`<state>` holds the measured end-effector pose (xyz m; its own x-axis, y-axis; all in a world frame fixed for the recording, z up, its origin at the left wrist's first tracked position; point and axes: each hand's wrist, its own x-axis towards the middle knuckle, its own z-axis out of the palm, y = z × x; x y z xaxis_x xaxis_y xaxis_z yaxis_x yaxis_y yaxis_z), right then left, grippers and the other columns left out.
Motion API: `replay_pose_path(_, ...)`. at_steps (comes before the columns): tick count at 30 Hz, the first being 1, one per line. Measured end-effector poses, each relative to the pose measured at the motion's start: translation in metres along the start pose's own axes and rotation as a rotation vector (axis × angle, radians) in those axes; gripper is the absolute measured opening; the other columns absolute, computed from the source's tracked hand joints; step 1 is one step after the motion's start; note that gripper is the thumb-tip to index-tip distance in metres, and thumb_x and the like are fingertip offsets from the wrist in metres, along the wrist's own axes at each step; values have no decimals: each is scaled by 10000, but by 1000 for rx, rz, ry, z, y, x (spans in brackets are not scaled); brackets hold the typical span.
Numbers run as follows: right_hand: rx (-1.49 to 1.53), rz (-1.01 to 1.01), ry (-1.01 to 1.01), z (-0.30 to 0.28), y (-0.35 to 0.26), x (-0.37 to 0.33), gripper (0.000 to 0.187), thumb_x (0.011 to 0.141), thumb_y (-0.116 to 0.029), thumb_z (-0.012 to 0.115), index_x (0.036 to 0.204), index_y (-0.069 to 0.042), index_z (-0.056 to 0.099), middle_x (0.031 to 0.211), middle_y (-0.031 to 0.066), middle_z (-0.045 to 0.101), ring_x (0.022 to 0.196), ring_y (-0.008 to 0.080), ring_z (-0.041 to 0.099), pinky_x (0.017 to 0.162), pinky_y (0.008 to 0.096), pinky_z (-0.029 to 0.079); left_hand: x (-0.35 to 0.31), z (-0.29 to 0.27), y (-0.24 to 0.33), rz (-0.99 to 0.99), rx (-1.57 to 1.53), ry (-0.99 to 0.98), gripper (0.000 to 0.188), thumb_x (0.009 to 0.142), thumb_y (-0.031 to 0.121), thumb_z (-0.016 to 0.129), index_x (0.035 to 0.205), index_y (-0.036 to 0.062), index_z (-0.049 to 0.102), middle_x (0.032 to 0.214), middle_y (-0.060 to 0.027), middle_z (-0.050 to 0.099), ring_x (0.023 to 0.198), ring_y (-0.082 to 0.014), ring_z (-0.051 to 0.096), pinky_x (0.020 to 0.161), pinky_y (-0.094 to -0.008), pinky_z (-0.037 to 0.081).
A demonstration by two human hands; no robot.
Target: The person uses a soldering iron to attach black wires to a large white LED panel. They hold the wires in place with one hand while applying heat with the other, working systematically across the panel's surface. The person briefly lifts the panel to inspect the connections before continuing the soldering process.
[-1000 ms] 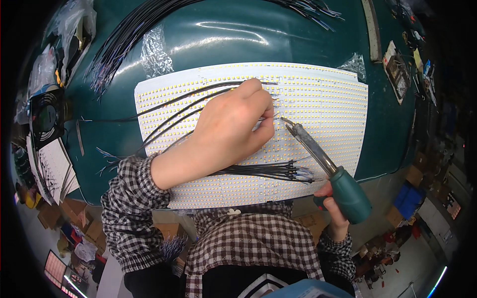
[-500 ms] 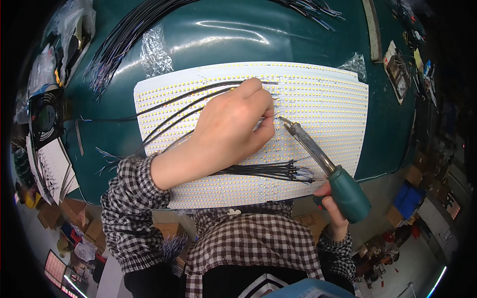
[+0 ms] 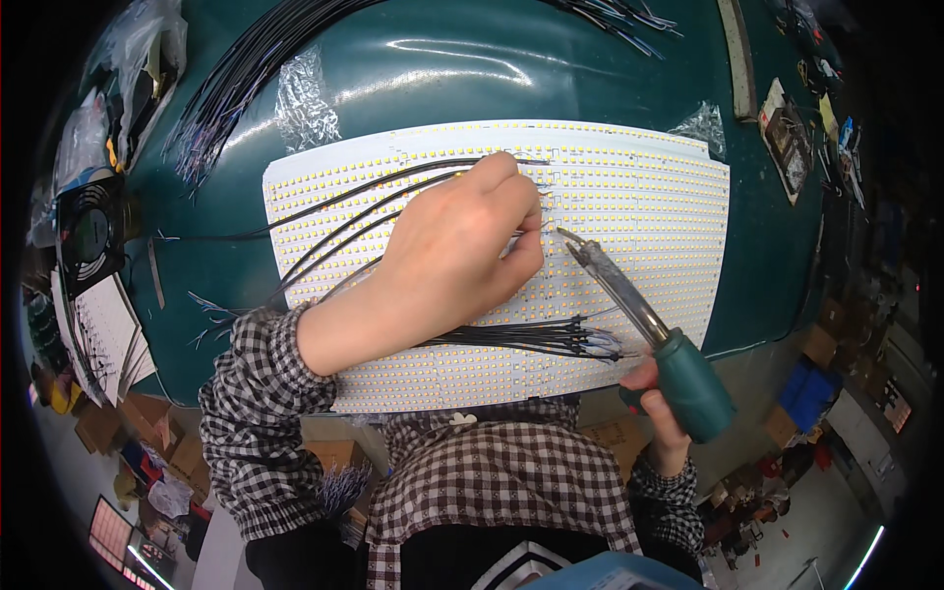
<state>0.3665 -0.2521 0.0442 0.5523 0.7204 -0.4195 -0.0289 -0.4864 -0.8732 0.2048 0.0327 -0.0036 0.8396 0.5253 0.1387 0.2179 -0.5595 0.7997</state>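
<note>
A white LED circuit board (image 3: 649, 211), covered in rows of small yellow chips, lies in front of me. My left hand (image 3: 454, 241) is over its middle, thumb and forefinger pinched on a thin wire whose bare end (image 3: 548, 227) pokes out to the right. In my right hand (image 3: 664, 418) is a soldering iron (image 3: 691, 383) with a green handle. Its tip is just right of that wire end, seemingly a little apart from it. Black cables (image 3: 364, 185) run from under my left hand across the board's left side. A short bundle of cables (image 3: 521, 336) lies below.
On the green table top (image 3: 442, 74), a large cable bundle (image 3: 265, 54) curves along the far side. A small black fan (image 3: 93, 234) and a paper sheet (image 3: 110, 329) are at the left. A dark-stained block (image 3: 785, 143) lies at the far right, beside a long strip (image 3: 737, 59).
The soldering iron has shifted slightly right, its tip drawing away from the wire end. My left hand has barely moved and keeps its pinch.
</note>
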Motion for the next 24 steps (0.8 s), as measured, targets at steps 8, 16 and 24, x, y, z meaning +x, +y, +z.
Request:
replay_pose_path(8,106,-34,0,0,-2,3,472,783,-144,854,1163,75,679,859,111,743,792,191,737,755,322,602,0,0,1,-2,9,-2,145,791,-3,750,852,37,626,852,-100,613,735,-275,657,631,-375,535)
replay_pose_path(16,39,-128,-62,-11,10,3,552,863,-251,776,1258,99,614,884,132,722,759,208,693,734,342,584,-1,-2,2,-28,-1,-18,139,810,6,754,866,38,631,858,-101,611,735,-270,656,626,-363,535)
replay_pose_path(24,621,-237,82,-39,22,16,585,1011,-326,627,1353,137,522,866,129,648,786,235,679,683,374,616,-25,-55,31,-219,40,-156,299,908,29,738,1183,48,620,1114,-128,618,739,-254,664,647,-353,541)
